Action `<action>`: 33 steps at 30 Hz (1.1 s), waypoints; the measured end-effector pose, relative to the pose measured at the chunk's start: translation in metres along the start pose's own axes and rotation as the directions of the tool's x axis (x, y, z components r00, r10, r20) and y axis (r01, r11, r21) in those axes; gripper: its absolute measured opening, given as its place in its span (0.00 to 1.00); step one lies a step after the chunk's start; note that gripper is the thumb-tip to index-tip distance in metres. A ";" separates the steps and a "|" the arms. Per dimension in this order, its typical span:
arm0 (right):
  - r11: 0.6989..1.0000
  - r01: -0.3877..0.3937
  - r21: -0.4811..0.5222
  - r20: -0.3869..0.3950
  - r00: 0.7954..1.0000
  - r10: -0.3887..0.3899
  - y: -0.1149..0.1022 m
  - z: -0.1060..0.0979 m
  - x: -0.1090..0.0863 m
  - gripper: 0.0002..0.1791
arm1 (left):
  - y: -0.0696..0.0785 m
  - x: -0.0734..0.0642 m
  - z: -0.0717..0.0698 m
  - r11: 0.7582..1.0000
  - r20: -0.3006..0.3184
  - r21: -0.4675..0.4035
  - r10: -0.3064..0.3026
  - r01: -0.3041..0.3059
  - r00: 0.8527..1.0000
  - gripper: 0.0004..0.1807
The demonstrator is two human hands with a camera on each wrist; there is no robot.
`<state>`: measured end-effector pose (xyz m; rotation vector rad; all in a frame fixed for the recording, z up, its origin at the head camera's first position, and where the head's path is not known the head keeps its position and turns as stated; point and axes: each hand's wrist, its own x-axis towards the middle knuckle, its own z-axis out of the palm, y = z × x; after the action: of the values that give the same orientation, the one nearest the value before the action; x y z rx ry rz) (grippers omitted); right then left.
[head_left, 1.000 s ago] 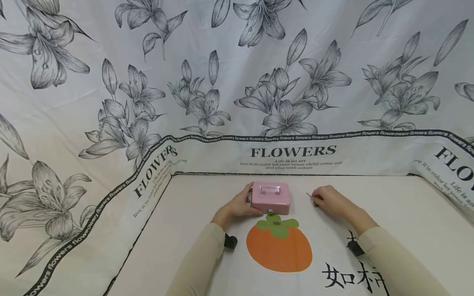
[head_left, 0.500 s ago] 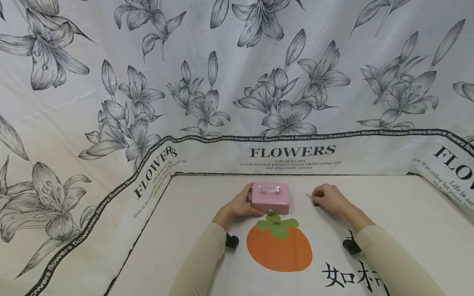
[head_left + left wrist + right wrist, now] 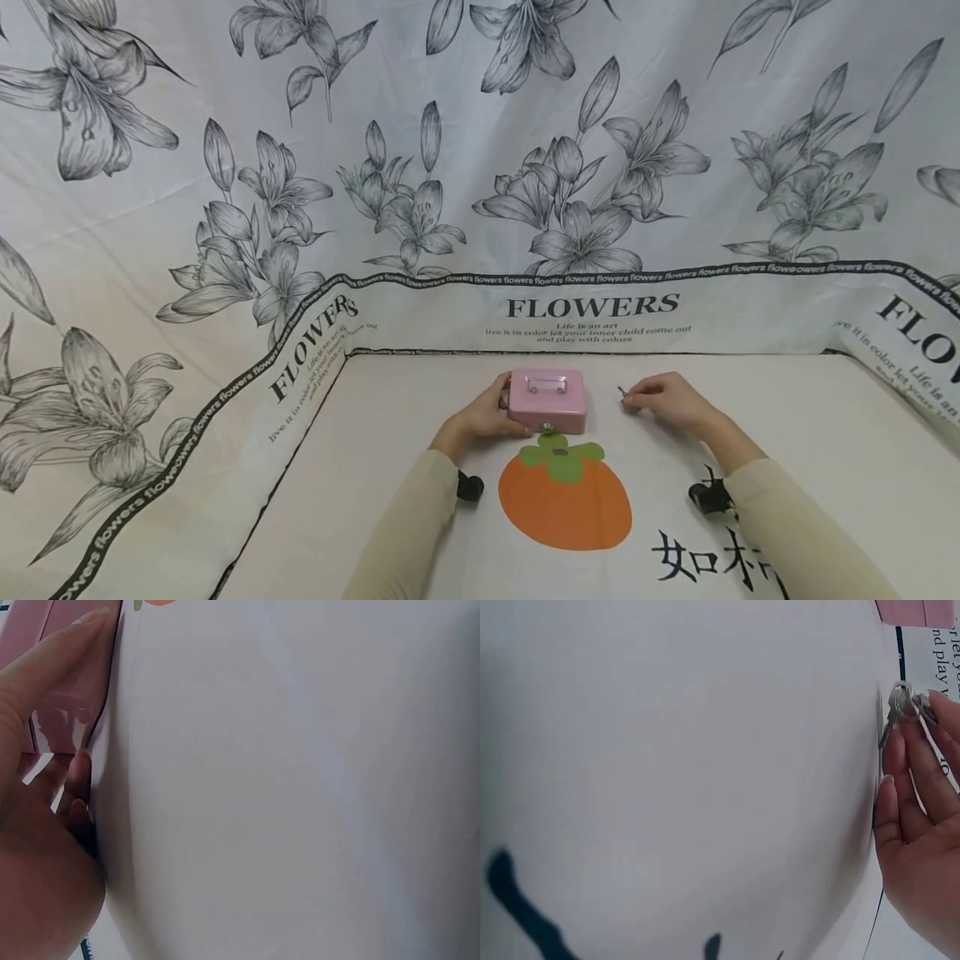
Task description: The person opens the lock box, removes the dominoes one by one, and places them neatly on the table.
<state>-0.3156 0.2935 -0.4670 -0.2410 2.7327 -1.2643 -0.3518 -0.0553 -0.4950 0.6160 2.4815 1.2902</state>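
A small pink metal cash box [image 3: 558, 412], lid down, stands on the table with a silver handle on top and a lock on its front. My left hand [image 3: 486, 414] grips its left end, thumb along the front side; in the left wrist view the thumb [image 3: 52, 664] lies against the pink wall and the other fingers are partly hidden. To the right of the box, my right hand [image 3: 672, 406] pinches a small bunch of keys [image 3: 902, 701] on a metal ring, just above the tabletop. How many keys there are cannot be made out.
The white table cover [image 3: 420, 383] carries a printed orange persimmon [image 3: 566, 508] and black characters [image 3: 686, 558]. A flowered curtain [image 3: 585, 217] hangs along the back and left sides. Black wrist cameras sit at both cuffs.
My right fingers have turned and shifted slightly left, bringing the keys more into sight. The left hand and the cash box have stayed in place.
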 end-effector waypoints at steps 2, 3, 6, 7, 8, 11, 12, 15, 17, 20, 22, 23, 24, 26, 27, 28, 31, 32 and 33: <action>1.000 0.008 0.027 0.005 1.000 -0.008 -0.001 -0.002 -0.001 0.14 | 0.000 0.000 0.000 1.000 0.000 -0.001 0.007 -0.007 1.000 0.62; 0.999 0.012 0.042 0.007 1.000 -0.012 -0.001 -0.002 -0.002 0.15 | 0.001 0.001 -0.001 1.000 0.000 -0.001 0.011 -0.011 1.000 0.62; 0.995 0.018 0.096 0.019 1.000 -0.020 0.000 -0.004 -0.004 0.16 | 0.000 0.001 -0.001 1.000 0.000 -0.006 0.013 -0.013 1.000 0.62; 0.992 0.023 0.121 0.025 0.999 -0.027 0.000 -0.004 -0.005 0.16 | 0.000 0.001 -0.001 1.000 0.000 -0.014 0.014 -0.014 1.000 0.62; 0.989 0.028 0.146 0.031 0.999 -0.033 0.000 -0.004 -0.005 0.16 | 0.000 0.001 -0.001 1.000 0.001 -0.024 0.015 -0.015 1.000 0.62; 0.976 0.036 0.217 0.048 0.998 -0.047 0.001 -0.004 -0.007 0.17 | -0.001 0.000 -0.001 0.998 0.003 -0.051 0.026 -0.026 1.000 0.60; 0.972 0.035 0.234 0.054 0.997 -0.049 0.002 -0.004 -0.007 0.17 | -0.001 0.000 -0.001 0.998 0.002 -0.059 0.028 -0.028 1.000 0.60; 0.966 0.020 0.259 0.060 0.998 -0.036 0.002 -0.004 -0.008 0.17 | -0.001 -0.001 -0.001 0.997 0.000 -0.070 0.031 -0.030 1.000 0.60; 0.966 0.011 0.258 0.057 0.998 -0.027 0.002 -0.004 -0.009 0.18 | -0.001 -0.001 -0.001 0.997 0.001 -0.073 0.033 -0.032 0.999 0.60; 0.973 0.018 0.232 0.041 0.999 -0.028 0.000 -0.003 -0.010 0.19 | -0.001 -0.001 -0.002 0.996 0.004 -0.074 0.040 -0.039 0.999 0.60; 0.978 0.032 0.205 0.027 0.999 -0.038 -0.003 -0.003 -0.012 0.18 | 0.000 -0.001 -0.003 0.996 0.009 -0.072 0.049 -0.048 0.999 0.61; 0.981 0.035 0.193 0.018 0.999 -0.039 -0.004 -0.003 -0.013 0.18 | 0.000 -0.001 -0.003 0.996 0.012 -0.068 0.050 -0.049 0.999 0.61; 0.982 0.040 0.183 0.011 0.999 -0.043 -0.006 -0.003 -0.015 0.18 | 0.001 -0.001 -0.003 0.997 0.013 -0.061 0.048 -0.048 0.999 0.61; 0.983 0.054 0.177 0.002 0.998 -0.055 -0.008 -0.002 -0.018 0.18 | 0.001 -0.001 -0.003 0.997 0.014 -0.056 0.046 -0.045 0.999 0.62; 0.983 0.056 0.177 -0.002 0.998 -0.056 -0.009 -0.002 -0.020 0.18 | 0.001 -0.002 -0.003 0.998 0.013 -0.053 0.045 -0.044 0.999 0.61; 0.982 0.056 0.180 -0.006 0.998 -0.056 -0.010 -0.001 -0.021 0.18 | 0.001 -0.002 -0.003 0.998 0.013 -0.053 0.040 -0.039 0.999 0.62; 0.981 0.063 0.182 -0.011 0.998 -0.062 -0.012 0.000 -0.027 0.18 | 0.001 -0.002 -0.002 0.998 0.014 -0.059 0.032 -0.031 0.999 0.62; 0.981 0.062 0.181 -0.013 0.998 -0.061 -0.013 0.001 -0.029 0.18 | 0.001 -0.002 -0.002 0.998 0.014 -0.061 0.030 -0.029 0.999 0.61; 0.981 0.062 0.182 -0.013 0.998 -0.060 -0.014 0.001 -0.030 0.18 | 0.001 -0.002 -0.002 0.998 0.014 -0.061 0.028 -0.027 1.000 0.61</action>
<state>-0.2842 0.2895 -0.4556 -0.3040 2.6123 -1.5230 -0.3504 -0.0572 -0.4927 0.6445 2.4202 1.3613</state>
